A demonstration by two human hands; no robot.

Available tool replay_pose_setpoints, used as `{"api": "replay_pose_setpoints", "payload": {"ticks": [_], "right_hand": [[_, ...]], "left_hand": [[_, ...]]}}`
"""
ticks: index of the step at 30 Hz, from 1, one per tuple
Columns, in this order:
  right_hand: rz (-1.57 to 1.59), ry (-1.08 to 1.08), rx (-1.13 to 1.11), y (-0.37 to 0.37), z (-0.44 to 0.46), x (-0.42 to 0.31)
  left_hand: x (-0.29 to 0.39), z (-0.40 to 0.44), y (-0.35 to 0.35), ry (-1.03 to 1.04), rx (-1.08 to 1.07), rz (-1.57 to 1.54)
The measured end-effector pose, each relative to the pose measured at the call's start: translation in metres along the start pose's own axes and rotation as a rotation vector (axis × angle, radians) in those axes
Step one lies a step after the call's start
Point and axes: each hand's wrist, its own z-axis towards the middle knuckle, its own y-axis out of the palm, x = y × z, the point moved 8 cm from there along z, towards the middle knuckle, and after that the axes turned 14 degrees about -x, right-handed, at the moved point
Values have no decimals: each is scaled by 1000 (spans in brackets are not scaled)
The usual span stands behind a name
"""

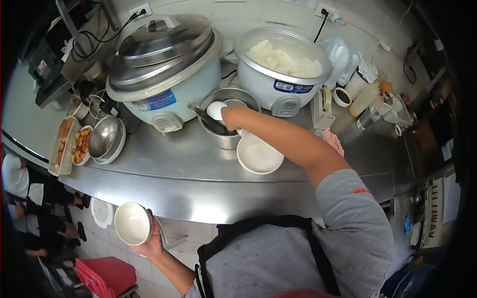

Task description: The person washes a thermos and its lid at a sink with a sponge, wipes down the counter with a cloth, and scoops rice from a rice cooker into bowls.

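Observation:
My left hand [153, 242] grips a white bowl [133, 223] from its right side and underneath, tilted, in front of the counter edge. My right hand [232, 119] reaches down into a metal pot [227, 142] that stands between two rice cookers. Its fingers look curled, but what they hold is hidden. Beside that hand, a rounded white utensil end [215, 110] and dark tongs [203, 117] stick up from the pot. A second white bowl [260, 154] rests on the counter just right of the pot, beneath my right forearm.
An open rice cooker [285, 89] holds white rice; a lidded one [164, 79] stands left. Metal bowls [107, 139], a dish of brown pieces [81, 145] and a basket [60, 161] sit at left. Bottles [364, 99] and a tape dispenser [323, 111] stand right. People are at far left.

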Motion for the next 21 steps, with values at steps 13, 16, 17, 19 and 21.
{"api": "replay_pose_setpoints", "payload": {"ticks": [13, 16, 17, 19, 21], "right_hand": [[-235, -6, 89, -23, -30, 63], [-154, -100, 323, -34, -58, 75], [-42, -115, 440, -29, -65, 83], [75, -140, 525, 0, -62, 93], [-24, -190, 464, 26, -50, 98]], "left_hand": [[-62, -48, 41, 89, 48, 81], [-67, -33, 67, 154, 92, 91], [-72, -21, 81, 105, -28, 99], [-84, 6, 112, 16, -265, 112], [-100, 42, 137, -8, -252, 154]]}}
